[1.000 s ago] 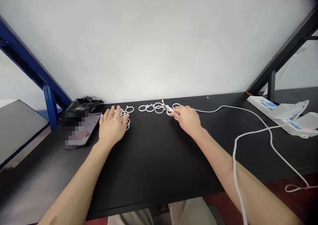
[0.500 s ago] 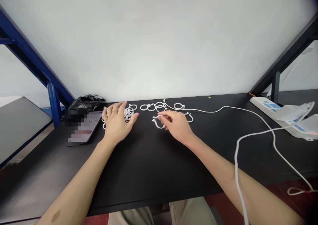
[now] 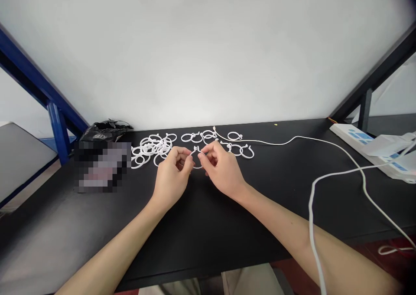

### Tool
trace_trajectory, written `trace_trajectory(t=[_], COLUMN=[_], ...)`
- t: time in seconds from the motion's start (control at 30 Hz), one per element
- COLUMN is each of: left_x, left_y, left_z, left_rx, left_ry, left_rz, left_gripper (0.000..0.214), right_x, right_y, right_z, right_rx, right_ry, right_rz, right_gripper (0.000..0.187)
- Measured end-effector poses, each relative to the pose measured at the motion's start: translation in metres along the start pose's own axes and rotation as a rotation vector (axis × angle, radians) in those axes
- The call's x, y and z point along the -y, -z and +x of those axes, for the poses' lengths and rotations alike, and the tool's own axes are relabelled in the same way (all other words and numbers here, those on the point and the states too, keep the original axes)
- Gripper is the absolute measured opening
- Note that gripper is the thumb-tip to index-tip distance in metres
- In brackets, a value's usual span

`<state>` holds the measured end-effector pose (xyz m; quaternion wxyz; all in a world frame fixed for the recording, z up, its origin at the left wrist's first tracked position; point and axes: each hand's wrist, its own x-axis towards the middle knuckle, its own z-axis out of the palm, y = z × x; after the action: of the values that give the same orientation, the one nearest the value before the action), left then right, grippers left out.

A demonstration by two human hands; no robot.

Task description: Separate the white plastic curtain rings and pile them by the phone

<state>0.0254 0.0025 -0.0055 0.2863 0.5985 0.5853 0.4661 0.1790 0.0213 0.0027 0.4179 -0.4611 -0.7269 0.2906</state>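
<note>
One white ring (image 3: 197, 168): pinching it from opposite sides between closed fingers (image 3: 187, 163) of left hand (image 3: 171, 173) and right hand (image 3: 225, 169), with its knobbed ends close together at the far side. Past left hand, seeing a heap of matching rings (image 3: 154, 147) on black worktop (image 3: 208, 225); past right hand, seeing loose rings (image 3: 248, 157) beside a white cable (image 3: 276, 144). At far left, seeing a crumpled black bag (image 3: 101, 132); cannot tell its contents.
</note>
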Motion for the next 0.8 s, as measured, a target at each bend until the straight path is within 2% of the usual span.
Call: trace_trajectory(t=[0.2,0.43,0.63,0.7,0.8], left_x=[-0.006,-0.004,-0.004,-0.003,0.008], left_y=[0.001,0.004,0.003,0.01,0.031], left_z=[-0.004,-0.011,0.001,0.01,0.026], left_rx=[-0.086,-0.081,-0.083,-0.129,-0.319], left_ry=[-0.075,-0.191,-0.255,-0.232,-0.135], left_rz=[0.036,0.107,0.179,0.22,0.285], left_gripper=[0.015,0.015,0.015,0.018,0.023], right_x=[0.002,0.002,-0.002,-0.002,-0.005], right_y=[-0.002,0.005,0.006,0.011,0.028], right_z=[-0.004,-0.01,-0.001,0.005,0.015], right_rx=[-0.009,0.016,0.08,0.068,-0.069], right_ry=[0.013,0.118,0.136,0.14,0.064], right_rz=[0.169,0.047,0.058,-0.042,-0.372], right_gripper=[0.015,0.014,0.016,0.02,0.021])
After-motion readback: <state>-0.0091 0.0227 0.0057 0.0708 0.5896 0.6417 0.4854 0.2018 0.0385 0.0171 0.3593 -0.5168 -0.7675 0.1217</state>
